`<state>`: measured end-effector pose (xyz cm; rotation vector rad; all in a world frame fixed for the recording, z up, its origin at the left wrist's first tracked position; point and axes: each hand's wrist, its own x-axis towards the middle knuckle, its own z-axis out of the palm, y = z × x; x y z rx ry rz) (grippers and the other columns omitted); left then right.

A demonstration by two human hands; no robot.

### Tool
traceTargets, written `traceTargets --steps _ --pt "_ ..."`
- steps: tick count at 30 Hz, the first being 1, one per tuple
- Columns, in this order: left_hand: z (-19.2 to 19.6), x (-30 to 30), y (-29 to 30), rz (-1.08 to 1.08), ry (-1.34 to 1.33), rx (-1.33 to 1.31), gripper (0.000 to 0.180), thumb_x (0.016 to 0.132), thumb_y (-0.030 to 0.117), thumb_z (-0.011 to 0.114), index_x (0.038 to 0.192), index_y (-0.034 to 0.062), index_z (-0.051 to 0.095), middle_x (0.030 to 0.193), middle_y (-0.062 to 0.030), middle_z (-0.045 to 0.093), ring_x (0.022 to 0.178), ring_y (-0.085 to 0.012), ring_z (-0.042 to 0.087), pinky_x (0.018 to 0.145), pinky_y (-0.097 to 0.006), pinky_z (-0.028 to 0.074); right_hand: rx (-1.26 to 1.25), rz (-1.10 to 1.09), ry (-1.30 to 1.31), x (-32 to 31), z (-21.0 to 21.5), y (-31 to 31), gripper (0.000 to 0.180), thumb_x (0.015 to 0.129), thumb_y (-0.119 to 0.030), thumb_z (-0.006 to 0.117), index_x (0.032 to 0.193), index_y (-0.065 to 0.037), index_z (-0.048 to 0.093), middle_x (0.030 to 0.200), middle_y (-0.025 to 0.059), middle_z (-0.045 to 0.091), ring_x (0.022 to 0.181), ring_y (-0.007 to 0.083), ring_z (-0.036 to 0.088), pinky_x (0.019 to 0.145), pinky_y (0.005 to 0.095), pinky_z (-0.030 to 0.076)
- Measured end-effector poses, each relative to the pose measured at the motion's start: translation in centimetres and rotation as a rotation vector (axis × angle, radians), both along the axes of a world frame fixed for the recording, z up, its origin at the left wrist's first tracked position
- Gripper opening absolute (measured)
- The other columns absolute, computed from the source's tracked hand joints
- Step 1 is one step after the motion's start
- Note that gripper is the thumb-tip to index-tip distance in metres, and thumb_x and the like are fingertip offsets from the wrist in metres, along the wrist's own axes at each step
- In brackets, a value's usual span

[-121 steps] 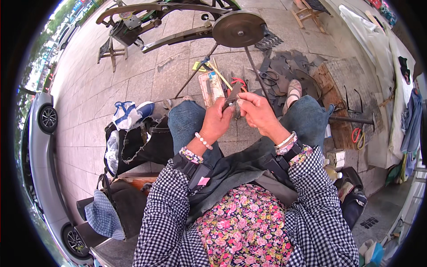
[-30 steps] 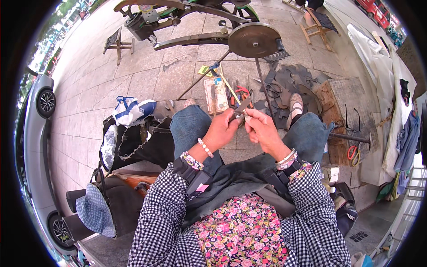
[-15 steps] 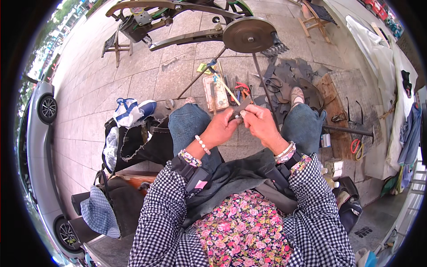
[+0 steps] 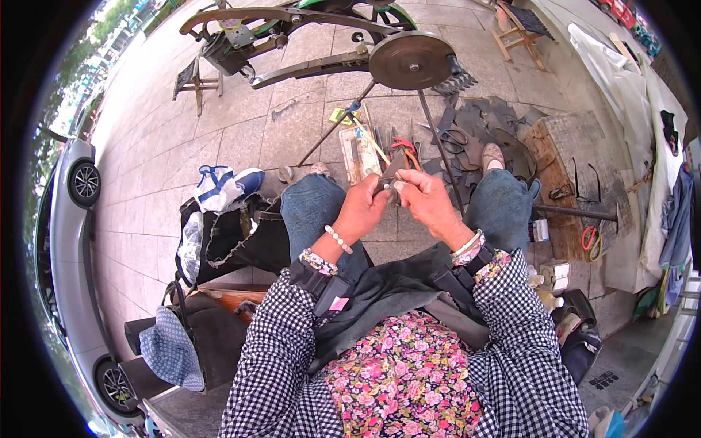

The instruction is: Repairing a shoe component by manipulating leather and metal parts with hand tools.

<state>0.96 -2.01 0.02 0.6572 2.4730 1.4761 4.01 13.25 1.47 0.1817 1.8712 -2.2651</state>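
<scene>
Over the gap between my knees, both hands meet around a small dark flat piece [image 4: 395, 165], perhaps rubber or leather, whose upper end sticks up between them. My left hand [image 4: 362, 209] is closed on it, with thumb and fingers pinched. The thumb and bent forefinger of my right hand [image 4: 428, 204] press at its lower end, where a tiny pale shiny spot shows. What exactly lies under the fingertips is hidden. Just beyond the hands, a shallow tray [image 4: 358, 155] and red-handled pliers [image 4: 406, 146] lie on the paving.
A hand-cranked machine with a round wheel [image 4: 411, 60] stands ahead on thin legs. Dark scraps [image 4: 478, 120] and scissors [image 4: 454, 139] lie by my right foot. A wooden board [image 4: 584, 146] is at the right; blue-white shoes [image 4: 226, 186] and a cloth hat [image 4: 171, 350] are at the left.
The whole view has shifted slightly. My hands stay together on the dark piece, whose upper end now points more upright; the fingers have moved only a little.
</scene>
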Motion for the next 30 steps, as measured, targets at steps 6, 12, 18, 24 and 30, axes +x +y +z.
traceTargets --steps 6,12,18,24,30 --pt "-1.0 -0.3 0.1 -0.025 -0.015 -0.001 0.016 0.079 0.003 0.049 0.095 0.0004 0.051 0.079 -0.0073 0.054 0.072 -0.0105 0.048 0.065 -0.025 0.041 0.055 -0.038 0.079 -0.2 -1.0 0.1 0.021 0.08 -0.012 0.052 0.097 -0.001 0.057 0.058 -0.0043 0.048 0.049 0.0011 0.04 0.043 0.0169 0.029" --pt "0.6 0.0 0.5 -0.139 -0.047 -0.025 0.014 0.08 0.005 0.049 0.092 0.0002 0.051 0.071 -0.0052 0.053 0.067 -0.0107 0.047 0.061 -0.026 0.04 0.126 0.015 0.019 -0.2 -0.8 0.8 0.013 0.079 -0.01 0.052 0.084 0.0 0.057 0.058 -0.0025 0.047 0.052 0.004 0.042 0.047 0.0201 0.032" --pt "0.2 -0.3 0.1 -0.183 -0.155 0.053 0.011 0.081 0.009 0.049 0.089 0.0028 0.052 0.065 0.002 0.047 0.055 -0.0041 0.04 0.048 -0.021 0.034 -0.014 0.04 -0.098 -0.2 -0.2 0.8 0.013 0.081 -0.015 0.052 0.084 -0.004 0.056 0.057 -0.0013 0.049 0.041 0.0022 0.035 0.036 0.0183 0.025" --pt "1.2 -0.2 -0.1 -0.017 -0.23 0.194 0.014 0.082 0.009 0.049 0.096 0.0048 0.051 0.065 0.0042 0.045 0.052 -0.0013 0.037 0.045 -0.018 0.032 -0.32 0.119 -0.145 -0.3 -0.5 0.8 0.03 0.084 -0.017 0.049 0.109 -0.001 0.047 0.063 0.0023 0.052 0.04 0.0021 0.034 0.036 0.0165 0.026" --pt "-0.2 -0.4 -0.3 -0.01 -0.013 0.06 0.015 0.081 0.007 0.049 0.095 0.0019 0.05 0.071 -0.0016 0.051 0.063 -0.0066 0.045 0.057 -0.022 0.039 -0.312 0.086 -0.095 0.0 -0.5 0.5 0.027 0.084 -0.014 0.049 0.107 -0.001 0.05 0.063 0.0005 0.051 0.045 0.0026 0.038 0.039 0.017 0.028"
